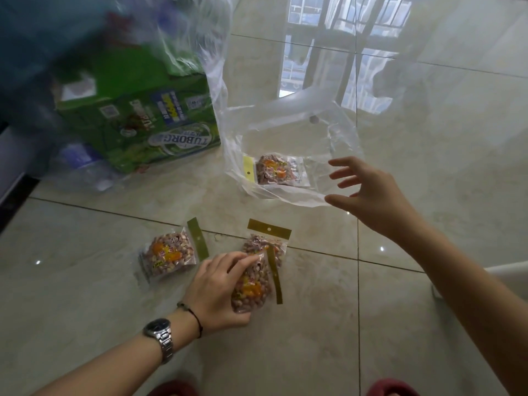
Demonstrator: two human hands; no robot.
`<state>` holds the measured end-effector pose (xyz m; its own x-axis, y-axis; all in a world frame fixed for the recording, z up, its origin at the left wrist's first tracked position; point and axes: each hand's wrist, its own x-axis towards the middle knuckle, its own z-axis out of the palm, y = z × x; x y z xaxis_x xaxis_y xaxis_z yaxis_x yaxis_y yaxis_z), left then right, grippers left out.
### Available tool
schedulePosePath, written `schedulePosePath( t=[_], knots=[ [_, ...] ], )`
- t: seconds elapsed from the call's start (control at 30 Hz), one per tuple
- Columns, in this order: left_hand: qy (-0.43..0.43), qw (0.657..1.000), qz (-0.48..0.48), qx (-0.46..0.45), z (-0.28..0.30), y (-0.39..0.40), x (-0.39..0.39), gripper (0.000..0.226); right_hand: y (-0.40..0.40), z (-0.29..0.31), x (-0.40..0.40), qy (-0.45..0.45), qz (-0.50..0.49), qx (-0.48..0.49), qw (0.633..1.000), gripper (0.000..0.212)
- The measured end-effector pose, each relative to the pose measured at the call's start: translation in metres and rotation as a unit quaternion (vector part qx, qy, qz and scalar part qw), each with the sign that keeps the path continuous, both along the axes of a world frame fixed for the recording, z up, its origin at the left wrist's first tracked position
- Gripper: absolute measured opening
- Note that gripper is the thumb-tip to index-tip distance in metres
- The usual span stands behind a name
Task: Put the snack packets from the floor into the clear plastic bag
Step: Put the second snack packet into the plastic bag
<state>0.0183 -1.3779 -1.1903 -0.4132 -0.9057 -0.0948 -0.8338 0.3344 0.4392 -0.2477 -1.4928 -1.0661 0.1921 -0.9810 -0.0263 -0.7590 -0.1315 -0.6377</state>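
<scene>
A clear plastic bag [288, 130] lies open on the tiled floor, with one peanut snack packet [275, 170] inside near its bottom. My right hand [368, 195] hovers open just right of the bag's lower edge, fingers spread, holding nothing. My left hand [220, 290], with a watch on the wrist, grips a snack packet [253, 284] lying on the floor. Under that packet lies another packet [264, 242] with a gold header strip. A third loose packet [168, 254] lies to the left of my left hand.
A green Tuborg carton [137, 121] stands at the back left, partly behind another crumpled plastic bag [85, 167]. A white object [508, 270] shows at the right edge. Red slippers [391, 388] show at the bottom. The floor is glossy tile.
</scene>
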Motion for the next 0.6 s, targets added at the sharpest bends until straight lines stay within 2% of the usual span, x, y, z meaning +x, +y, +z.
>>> schedulePosePath(
  t=[0.17,0.27,0.6],
  knots=[
    [0.043,0.997,0.013,-0.061,0.037,-0.024,-0.013,0.089,-0.006,0.003,-0.006,-0.007,-0.016,-0.008,1.0,0.06],
    [0.057,0.992,0.06,-0.092,0.057,-0.042,-0.02,0.087,-0.013,0.004,-0.009,-0.01,-0.026,-0.015,0.999,0.059],
    [0.105,0.974,0.16,-0.122,0.105,-0.106,-0.029,0.087,-0.032,0.007,-0.019,-0.003,-0.055,-0.045,0.997,0.059]
  ],
)
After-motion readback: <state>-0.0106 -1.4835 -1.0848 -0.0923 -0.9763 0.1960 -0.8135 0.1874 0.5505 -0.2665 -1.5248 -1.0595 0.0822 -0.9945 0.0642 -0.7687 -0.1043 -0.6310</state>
